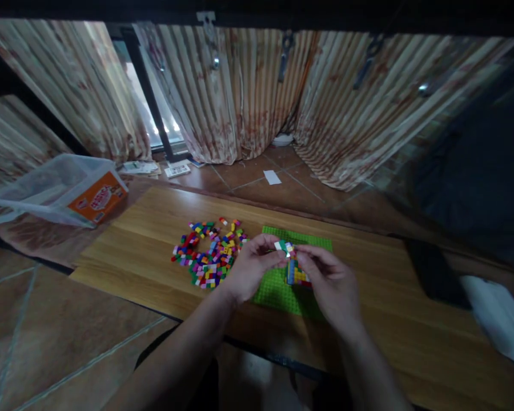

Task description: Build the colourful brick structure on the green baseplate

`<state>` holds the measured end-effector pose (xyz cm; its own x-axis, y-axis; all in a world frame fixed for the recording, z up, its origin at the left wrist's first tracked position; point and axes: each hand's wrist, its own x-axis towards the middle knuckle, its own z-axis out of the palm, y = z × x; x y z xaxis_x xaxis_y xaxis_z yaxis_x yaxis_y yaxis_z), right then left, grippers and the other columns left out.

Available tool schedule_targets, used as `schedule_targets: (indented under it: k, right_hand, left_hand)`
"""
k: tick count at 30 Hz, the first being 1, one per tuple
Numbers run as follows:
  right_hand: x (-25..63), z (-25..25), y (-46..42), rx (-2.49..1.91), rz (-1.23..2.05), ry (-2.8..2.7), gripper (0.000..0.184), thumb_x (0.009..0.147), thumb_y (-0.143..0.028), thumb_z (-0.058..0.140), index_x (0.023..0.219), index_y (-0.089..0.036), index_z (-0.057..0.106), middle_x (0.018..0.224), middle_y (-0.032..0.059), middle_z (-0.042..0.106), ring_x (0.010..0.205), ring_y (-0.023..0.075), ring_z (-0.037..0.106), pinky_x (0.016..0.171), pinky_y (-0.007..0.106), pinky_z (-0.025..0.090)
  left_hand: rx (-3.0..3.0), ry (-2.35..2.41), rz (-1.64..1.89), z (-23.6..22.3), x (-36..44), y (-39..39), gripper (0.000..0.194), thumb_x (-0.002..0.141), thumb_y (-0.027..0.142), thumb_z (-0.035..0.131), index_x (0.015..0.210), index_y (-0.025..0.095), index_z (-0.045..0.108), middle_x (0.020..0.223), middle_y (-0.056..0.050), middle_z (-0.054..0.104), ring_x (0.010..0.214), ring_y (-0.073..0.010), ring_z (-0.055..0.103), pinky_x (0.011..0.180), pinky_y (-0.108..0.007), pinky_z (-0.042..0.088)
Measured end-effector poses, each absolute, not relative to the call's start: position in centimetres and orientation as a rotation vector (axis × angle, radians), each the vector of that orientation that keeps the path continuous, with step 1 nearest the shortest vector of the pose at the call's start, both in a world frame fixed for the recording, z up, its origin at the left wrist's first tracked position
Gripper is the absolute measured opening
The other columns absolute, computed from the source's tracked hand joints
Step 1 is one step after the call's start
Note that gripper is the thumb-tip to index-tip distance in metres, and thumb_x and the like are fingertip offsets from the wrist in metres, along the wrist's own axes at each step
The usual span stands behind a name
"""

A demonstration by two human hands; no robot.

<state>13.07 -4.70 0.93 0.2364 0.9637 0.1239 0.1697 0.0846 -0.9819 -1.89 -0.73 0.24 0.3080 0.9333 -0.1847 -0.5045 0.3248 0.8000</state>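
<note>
A green baseplate lies on the wooden table. A small multicoloured brick build stands on it. Both hands meet above that build. My left hand pinches a small white and green brick between thumb and fingers. My right hand has its fingertips closed on the top of the build, right beside the small brick. A pile of loose coloured bricks is spread on the table just left of the baseplate.
A clear plastic box with an orange label lies on its side at the table's far left. Curtains hang behind, with papers on the tiled floor. A dark flat object and white cloth sit at the right.
</note>
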Motion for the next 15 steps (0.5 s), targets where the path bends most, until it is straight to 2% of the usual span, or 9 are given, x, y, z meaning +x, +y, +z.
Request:
schedule_targets:
  k: [6, 15]
  right_hand:
    - [14.0, 0.5, -4.6, -1.343, 0.899, -1.102, 0.02, 0.079, -0.04, 0.074, 0.091, -0.025, 0.075, 0.084, 0.0006, 0.076, 0.072, 0.0147, 0.067, 0.065, 0.027, 0.054]
    - [15.0, 0.9, -4.9, -1.376, 0.862, -1.119, 0.021, 0.08, -0.043, 0.072, 0.086, -0.023, 0.076, 0.079, 0.0002, 0.075, 0.069, 0.0146, 0.066, 0.063, 0.027, 0.053]
  left_hand:
    - [0.63, 0.699, 1.128, 0.1, 0.9, -1.3, 0.037, 0.057, 0.023, 0.088, 0.084, 0.016, 0.064, 0.077, 0.003, 0.063, 0.07, -0.009, 0.059, 0.072, -0.024, 0.051]
    - [1.041, 0.71, 1.051, 0.3, 1.2, -1.2, 0.029, 0.073, 0.039, 0.078, 0.082, 0.016, 0.065, 0.074, 0.001, 0.06, 0.068, -0.0092, 0.052, 0.066, -0.022, 0.044]
